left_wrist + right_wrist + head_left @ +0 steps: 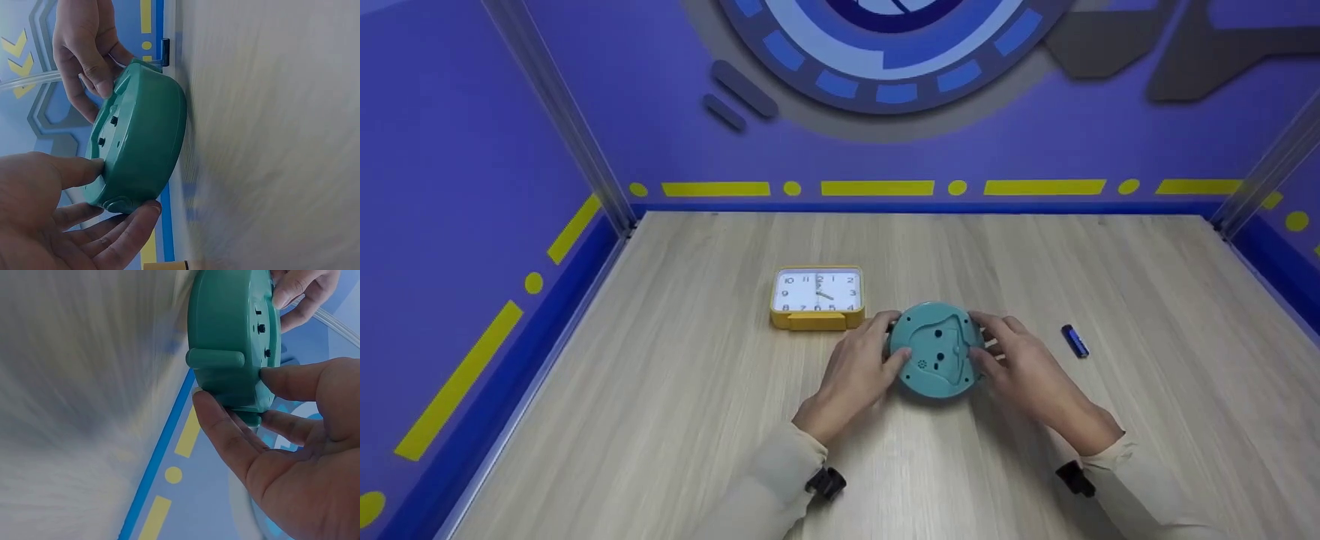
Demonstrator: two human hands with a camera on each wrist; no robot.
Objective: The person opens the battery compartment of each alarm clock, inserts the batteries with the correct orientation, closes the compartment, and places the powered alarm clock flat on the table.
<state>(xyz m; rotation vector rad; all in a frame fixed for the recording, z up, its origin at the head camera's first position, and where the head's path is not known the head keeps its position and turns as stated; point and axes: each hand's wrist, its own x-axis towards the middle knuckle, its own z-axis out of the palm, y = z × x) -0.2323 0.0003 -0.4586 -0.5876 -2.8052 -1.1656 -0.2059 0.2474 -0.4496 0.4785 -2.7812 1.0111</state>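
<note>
A round teal alarm clock point(934, 322) is held between both hands, its back with two black knobs point(261, 328) turned up toward the head camera. My left hand point(861, 358) grips its left edge, thumb on the back and fingers along the side. On the opposite edge my right hand point(1024, 369) pinches it, thumb on the back and fingertips against the rim. Two short feet jut from the clock's side point(216, 358) in the right wrist view. Its front is hidden from all three cameras.
A yellow rectangular clock point(817, 321) lies face up, left of the left hand. Right of the right hand lies a dark blue battery point(1075, 341). The wooden table point(697, 420) is bordered by blue printed panels point(607, 150) at the back and sides.
</note>
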